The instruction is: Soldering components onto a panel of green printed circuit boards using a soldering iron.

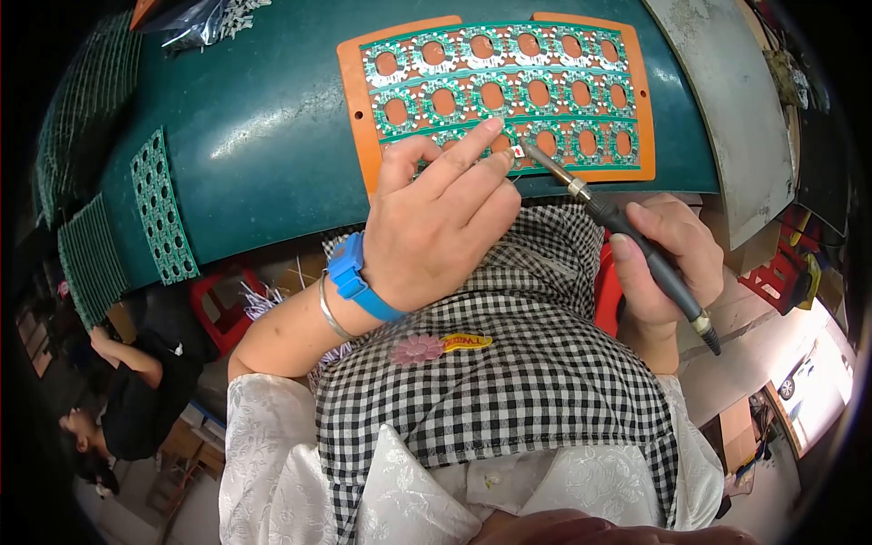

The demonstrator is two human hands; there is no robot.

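Note:
My right hand [679, 259] grips the dark handle of a soldering iron [625, 225], with its thumb and fingers around it. The iron slants up and left, and its tip reaches the lowest row of a green circuit board panel [461, 82] with rounded cutouts. The panel lies in an orange tray [646, 136]. My left hand [440, 218] rests over the panel's near edge. Its fingers hold a small white part with a red mark [519, 152] close beside the iron's tip; the exact contact is too small to tell.
A separate green panel [163, 209] lies on the dark green table [272, 136] at left, near stacked panels [91, 259]. A plastic bag [195, 25] sits at the far left. A grey board edge [727, 82] bounds the right. Another person [136, 391] is at lower left.

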